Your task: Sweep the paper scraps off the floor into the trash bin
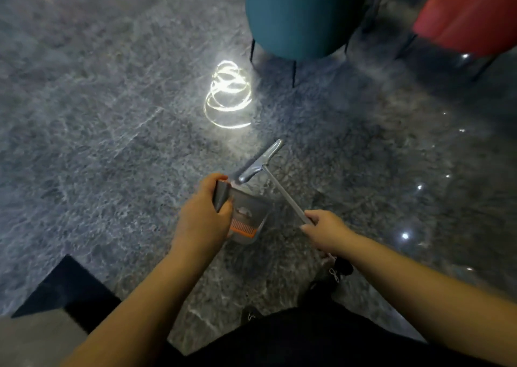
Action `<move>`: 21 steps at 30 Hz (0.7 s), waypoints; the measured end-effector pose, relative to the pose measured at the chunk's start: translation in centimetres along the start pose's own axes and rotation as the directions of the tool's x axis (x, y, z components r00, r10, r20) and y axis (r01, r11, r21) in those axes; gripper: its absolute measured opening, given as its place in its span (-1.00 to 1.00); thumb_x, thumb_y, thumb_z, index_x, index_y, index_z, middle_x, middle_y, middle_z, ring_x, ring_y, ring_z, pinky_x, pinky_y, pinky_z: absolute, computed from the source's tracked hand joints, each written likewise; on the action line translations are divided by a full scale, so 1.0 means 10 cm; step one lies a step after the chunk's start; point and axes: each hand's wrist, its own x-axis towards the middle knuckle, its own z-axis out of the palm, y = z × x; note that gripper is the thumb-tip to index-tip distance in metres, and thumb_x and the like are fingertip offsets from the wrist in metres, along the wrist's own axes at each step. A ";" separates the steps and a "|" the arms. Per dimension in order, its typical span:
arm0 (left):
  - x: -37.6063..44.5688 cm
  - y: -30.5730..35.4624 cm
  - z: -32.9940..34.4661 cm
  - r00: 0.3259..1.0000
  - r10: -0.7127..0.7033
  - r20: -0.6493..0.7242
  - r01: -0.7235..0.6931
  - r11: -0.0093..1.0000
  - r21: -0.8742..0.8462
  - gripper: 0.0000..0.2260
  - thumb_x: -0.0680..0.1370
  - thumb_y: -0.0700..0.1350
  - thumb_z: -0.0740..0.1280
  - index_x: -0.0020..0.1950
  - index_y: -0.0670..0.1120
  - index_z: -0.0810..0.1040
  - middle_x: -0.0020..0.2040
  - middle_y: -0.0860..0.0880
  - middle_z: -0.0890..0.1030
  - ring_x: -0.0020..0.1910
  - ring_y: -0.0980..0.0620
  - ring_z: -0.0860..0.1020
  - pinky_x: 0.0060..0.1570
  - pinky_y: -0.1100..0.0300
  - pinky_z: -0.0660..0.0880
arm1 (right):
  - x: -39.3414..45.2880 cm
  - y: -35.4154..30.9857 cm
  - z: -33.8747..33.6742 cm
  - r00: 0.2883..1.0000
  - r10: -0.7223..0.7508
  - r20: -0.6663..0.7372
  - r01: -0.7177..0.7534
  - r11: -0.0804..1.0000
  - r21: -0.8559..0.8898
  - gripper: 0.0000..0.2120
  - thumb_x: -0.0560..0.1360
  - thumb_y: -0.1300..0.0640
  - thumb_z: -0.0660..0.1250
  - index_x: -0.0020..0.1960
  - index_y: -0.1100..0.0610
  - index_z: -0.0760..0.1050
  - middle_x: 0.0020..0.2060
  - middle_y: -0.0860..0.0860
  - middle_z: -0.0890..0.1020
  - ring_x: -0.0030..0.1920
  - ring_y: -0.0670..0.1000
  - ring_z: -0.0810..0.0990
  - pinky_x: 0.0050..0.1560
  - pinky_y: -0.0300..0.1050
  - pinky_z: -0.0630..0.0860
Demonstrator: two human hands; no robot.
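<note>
Below | left hand grips dustpan | right hand grips broom handle | scraps blurred

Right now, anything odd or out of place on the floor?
Nothing spilled or damaged that I can see. The bright looped shape near the teal chair looks like a lamp reflection on the glossy floor. No scraps visible.

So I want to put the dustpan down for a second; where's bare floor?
Bare floor spreads left of the dustpan, up to the light reflection. Ahead-right is crowded: teal seat legs and red seat legs. The dark block fills the near-left corner.
</note>
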 end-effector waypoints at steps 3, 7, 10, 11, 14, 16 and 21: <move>0.24 0.43 0.37 0.998 0.047 0.048 -0.047 0.999 -0.014 -0.66 0.52 -0.15 0.37 0.25 0.11 0.45 -0.02 0.02 0.61 -0.10 -0.03 0.56 -0.11 0.16 0.41 | 0.09 0.29 -0.45 0.996 0.060 -0.066 -0.052 0.992 0.113 -0.75 0.63 0.11 0.15 0.23 0.05 0.51 -0.20 0.06 0.60 -0.26 0.06 0.55 -0.28 -0.09 0.47; 0.53 1.01 0.89 0.983 0.150 0.110 -0.152 0.988 0.003 -0.66 0.53 -0.14 0.38 0.25 0.13 0.45 -0.07 0.03 0.59 -0.23 0.11 0.53 -0.26 0.26 0.41 | 0.16 0.71 -1.09 0.985 0.131 -0.112 -0.108 0.976 0.187 -0.70 0.61 0.17 0.13 0.29 0.02 0.49 -0.21 0.02 0.59 -0.29 0.04 0.54 -0.38 -0.16 0.45; 0.73 1.45 1.28 0.965 0.206 0.163 -0.211 0.977 0.013 -0.67 0.53 -0.12 0.39 0.19 0.21 0.42 -0.07 0.03 0.60 -0.31 0.17 0.47 -0.38 0.37 0.36 | 0.17 1.02 -1.57 0.974 0.186 -0.132 -0.148 0.956 0.251 -0.59 0.60 0.18 0.18 0.43 0.01 0.35 0.00 0.05 0.60 -0.23 0.06 0.58 -0.30 -0.09 0.52; 0.79 1.59 1.41 0.959 0.224 0.173 -0.229 0.973 0.010 -0.67 0.53 -0.12 0.39 0.16 0.23 0.42 -0.06 0.03 0.61 -0.30 0.17 0.46 -0.40 0.41 0.34 | 0.16 1.12 -1.71 0.967 0.218 -0.132 -0.172 0.941 0.292 -0.52 0.59 0.18 0.21 0.48 0.00 0.26 0.12 0.09 0.58 -0.21 0.08 0.59 -0.27 -0.07 0.54; 0.93 2.02 1.76 0.938 0.281 0.205 -0.286 0.958 -0.002 -0.68 0.52 -0.11 0.40 0.09 0.28 0.40 -0.04 0.04 0.62 -0.22 0.10 0.54 -0.37 0.43 0.39 | 0.18 1.40 -2.10 0.949 0.292 -0.116 -0.211 0.866 0.454 -0.37 0.56 0.29 0.26 0.54 -0.01 0.13 0.25 0.19 0.51 -0.23 0.08 0.59 -0.29 -0.10 0.54; 1.01 2.28 1.98 0.924 0.311 0.224 -0.320 0.947 0.006 -0.73 0.53 -0.08 0.39 0.14 0.20 0.42 -0.05 0.01 0.63 -0.13 -0.06 0.58 -0.23 0.17 0.43 | 0.18 1.55 -2.30 0.942 0.317 -0.107 -0.226 0.841 0.492 -0.33 0.53 0.36 0.26 0.54 -0.04 0.14 0.30 0.14 0.45 -0.21 0.07 0.60 -0.35 -0.17 0.53; 1.16 2.90 2.50 0.869 0.396 0.295 -0.413 0.911 -0.006 -0.74 0.54 -0.05 0.37 0.18 0.15 0.43 -0.02 -0.05 0.64 -0.13 -0.12 0.56 -0.20 0.09 0.41 | 0.17 1.96 -2.66 0.914 0.385 -0.128 -0.271 0.815 0.512 -0.21 0.48 0.43 0.26 0.49 -0.18 0.11 0.27 0.16 0.41 -0.07 0.17 0.62 -0.15 0.04 0.64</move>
